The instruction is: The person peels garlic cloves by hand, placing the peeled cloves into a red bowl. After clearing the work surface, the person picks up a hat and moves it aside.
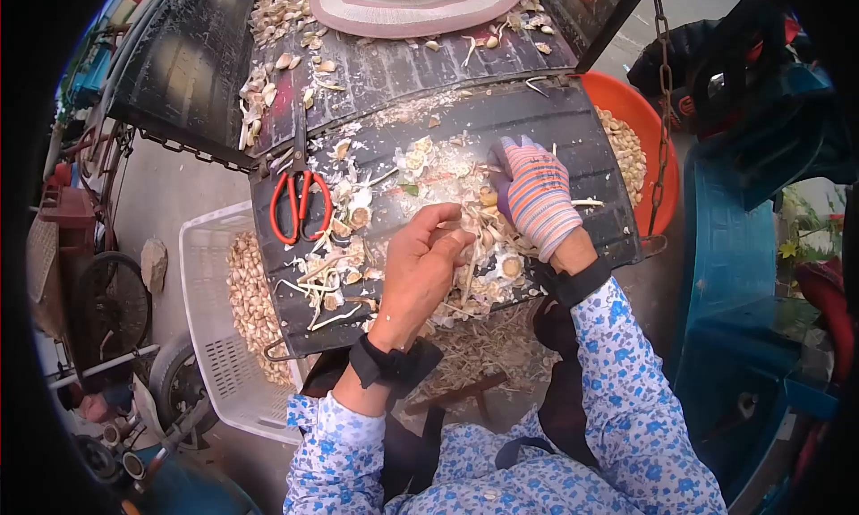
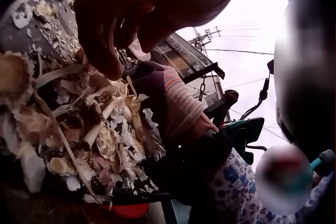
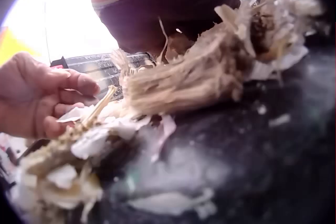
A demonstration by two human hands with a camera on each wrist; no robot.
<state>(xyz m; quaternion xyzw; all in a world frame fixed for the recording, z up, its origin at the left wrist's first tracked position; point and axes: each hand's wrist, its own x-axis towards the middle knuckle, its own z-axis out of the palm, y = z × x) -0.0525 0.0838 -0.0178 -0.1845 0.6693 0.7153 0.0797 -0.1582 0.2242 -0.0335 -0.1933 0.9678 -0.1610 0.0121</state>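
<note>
Work in hand: I see garlic being broken apart and cleaned on a dark metal tailgate (image 1: 537, 112) that fills the centre of the head view.

Left hand: my bare left hand (image 1: 420, 269) sits just left of centre, fingers curled in towards the thumb and pinching something pale in the heap; in the right wrist view it grips a thin dry stem (image 3: 100, 106) at the left edge.

Right hand: the right hand (image 1: 535, 193) wears a striped glove and lies right of centre, fingers bent down into the heap. I cannot tell whether it grips a bulb or only presses on the pile.

Garlic pile: the garlic heap (image 1: 465, 246) of bulbs, cut stems and papery skins lies between and under both hands, in the middle of the frame.

Done so far, as I judge it: a good deal. The white crate (image 1: 210, 336) at lower left holds many cloves, and the orange basin (image 1: 649, 135) at upper right holds more.

Left to do, as I judge it: whole bulb heads and root ends still show in the heap, so some sorting remains. How much is waste I cannot tell.

Tools: red scissors (image 1: 300, 206) lie untouched, left of the heap.

Litter: loose skins trail up the tailgate to a striped hat brim (image 1: 349, 9) at the top.
</note>
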